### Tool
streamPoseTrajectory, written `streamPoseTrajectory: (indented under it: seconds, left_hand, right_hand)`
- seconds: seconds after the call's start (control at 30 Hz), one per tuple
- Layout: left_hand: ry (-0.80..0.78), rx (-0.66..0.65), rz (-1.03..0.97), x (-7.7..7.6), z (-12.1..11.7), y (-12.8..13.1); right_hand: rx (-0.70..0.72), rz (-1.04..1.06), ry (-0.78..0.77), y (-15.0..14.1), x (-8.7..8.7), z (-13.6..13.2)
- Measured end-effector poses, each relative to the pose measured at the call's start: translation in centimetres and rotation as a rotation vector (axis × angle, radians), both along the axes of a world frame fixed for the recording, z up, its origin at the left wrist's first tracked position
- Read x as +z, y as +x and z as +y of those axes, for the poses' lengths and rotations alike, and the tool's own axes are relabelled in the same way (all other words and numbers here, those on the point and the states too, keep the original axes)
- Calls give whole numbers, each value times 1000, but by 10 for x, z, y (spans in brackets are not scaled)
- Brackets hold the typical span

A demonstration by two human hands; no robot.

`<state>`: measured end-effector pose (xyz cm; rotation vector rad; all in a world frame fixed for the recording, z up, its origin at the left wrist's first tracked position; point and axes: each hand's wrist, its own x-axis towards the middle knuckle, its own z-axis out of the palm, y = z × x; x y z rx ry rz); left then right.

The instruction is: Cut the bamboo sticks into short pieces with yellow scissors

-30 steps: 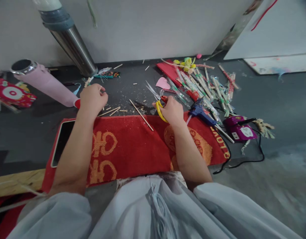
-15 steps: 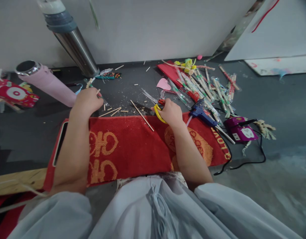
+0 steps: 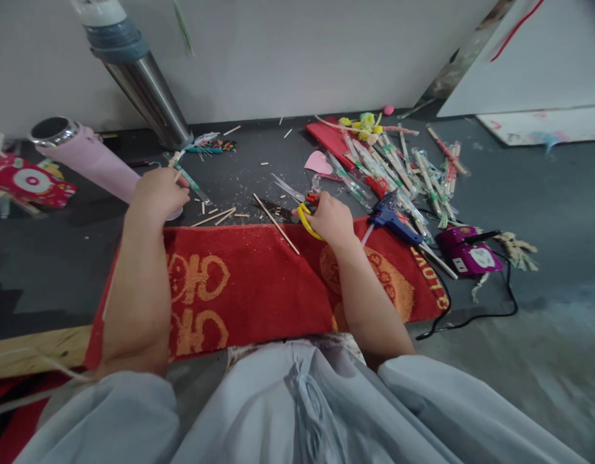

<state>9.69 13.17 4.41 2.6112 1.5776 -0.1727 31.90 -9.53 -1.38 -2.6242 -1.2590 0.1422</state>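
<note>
My right hand (image 3: 330, 218) is closed around the handles of a pair of scissors (image 3: 307, 222), one loop yellow and one orange-red. The blades point up and left over the dark table, slightly apart. My left hand (image 3: 156, 193) is closed, with the pale end of a short wooden stick (image 3: 178, 175) showing between its fingers. Just right of that hand lies a slim clear-wrapped piece with green on it (image 3: 193, 183). Between the hands, a longer thin stick (image 3: 276, 223) rests partly on the red towel (image 3: 268, 283), near several cut bits and shorter sticks (image 3: 214, 218).
A pink tumbler (image 3: 97, 158) and a steel flask (image 3: 149, 90) stand at the left. To the right are a pile of wrapped sticks (image 3: 389, 161), a blue glue gun (image 3: 396, 222) and a purple box (image 3: 468, 251) with a black cord. A pink paper heart (image 3: 318, 162) lies beyond the scissors.
My left hand has moved left with the short stick, uncovering more of the green wrapped piece and covering part of the tumbler. My right hand and the scissors are nearly still.
</note>
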Motion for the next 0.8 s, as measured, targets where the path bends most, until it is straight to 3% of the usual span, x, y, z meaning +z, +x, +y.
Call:
streamPoseTrajectory:
  seconds: [0.4,0.8]
  left_hand:
    - [-138,-97,54,-4,-12,15]
    - [-65,-151,57,-17,-12,20]
  right_hand:
    - [9,7,-11,0,0,0]
    - [14,4,-3,0,0,0]
